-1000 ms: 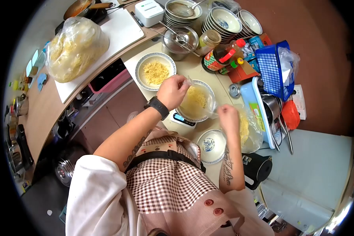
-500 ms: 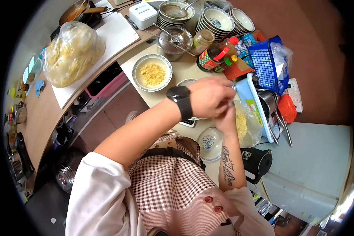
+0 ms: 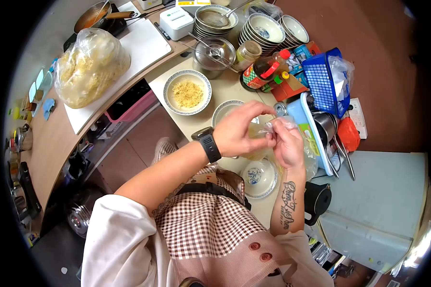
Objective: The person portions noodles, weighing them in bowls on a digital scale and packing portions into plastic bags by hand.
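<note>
My left hand (image 3: pixel 237 131), with a black watch on the wrist, curves its fingers and thumb around the top of a clear plastic bag (image 3: pixel 311 160). Close beside it, my right hand (image 3: pixel 288 143) pinches the same bag's gathered plastic. Something yellowish shows through the film below the hands; most of the bag is hidden behind them. Partly covered by my left hand is a patterned bowl (image 3: pixel 220 115). Under my wrists stands another bowl (image 3: pixel 259 178) with a blue motif. Farther left, a bowl (image 3: pixel 187 112) holds yellow shredded noodles (image 3: pixel 187 94).
A large bag of noodles (image 3: pixel 91 67) sits on the left counter. Behind my hands are a lidded pot (image 3: pixel 210 60), stacked bowls (image 3: pixel 261 31) and sauce bottles (image 3: pixel 256 74). To the right stand a blue basket (image 3: pixel 321 83), a light-blue bin (image 3: pixel 316 138) and a black kettle (image 3: pixel 317 201).
My hands have opened apart from a tight overlap, and my left hand has turned and shifted left. Plastic film now shows between them, and more of the bowl behind is visible.
</note>
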A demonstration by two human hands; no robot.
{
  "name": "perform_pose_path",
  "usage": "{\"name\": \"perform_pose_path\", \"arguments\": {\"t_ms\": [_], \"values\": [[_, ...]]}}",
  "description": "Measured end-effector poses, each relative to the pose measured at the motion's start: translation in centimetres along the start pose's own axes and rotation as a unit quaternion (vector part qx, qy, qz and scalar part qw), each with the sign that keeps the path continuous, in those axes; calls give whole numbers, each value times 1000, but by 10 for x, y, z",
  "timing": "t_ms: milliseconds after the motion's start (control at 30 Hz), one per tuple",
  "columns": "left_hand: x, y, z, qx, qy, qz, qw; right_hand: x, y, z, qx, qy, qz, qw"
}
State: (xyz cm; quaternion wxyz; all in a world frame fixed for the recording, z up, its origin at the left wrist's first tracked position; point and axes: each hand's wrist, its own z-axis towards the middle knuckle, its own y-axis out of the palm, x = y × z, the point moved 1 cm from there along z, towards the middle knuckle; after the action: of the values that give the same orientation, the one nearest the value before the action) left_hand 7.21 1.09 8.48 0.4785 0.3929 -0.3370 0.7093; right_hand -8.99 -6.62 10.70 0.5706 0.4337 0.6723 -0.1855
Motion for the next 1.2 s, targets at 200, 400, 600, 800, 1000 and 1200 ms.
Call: {"name": "perform_pose_path", "arguments": {"t_ms": [200, 400, 600, 800, 1000, 1200], "values": [[-4, -3, 3, -125, -187, -11, 974, -28, -13, -5, -127, -102, -201, 966], [3, -14, 16, -149, -274, -94, 946, -6, 21, -1, 106, -357, -440, 817], [-8, 7, 12, 17, -287, -294, 912, -6, 35, 9, 133, -549, -542, 622], [-42, -53, 33, 166, -218, -22, 961, 10, 56, -24, -11, -493, -467, 734], [-49, -114, 23, -45, -295, 155, 942, 6, 100, -54, -149, -342, -308, 875], [9, -92, -87, -252, -366, 13, 896, 15, 100, -38, -172, -171, -76, 967]]}}
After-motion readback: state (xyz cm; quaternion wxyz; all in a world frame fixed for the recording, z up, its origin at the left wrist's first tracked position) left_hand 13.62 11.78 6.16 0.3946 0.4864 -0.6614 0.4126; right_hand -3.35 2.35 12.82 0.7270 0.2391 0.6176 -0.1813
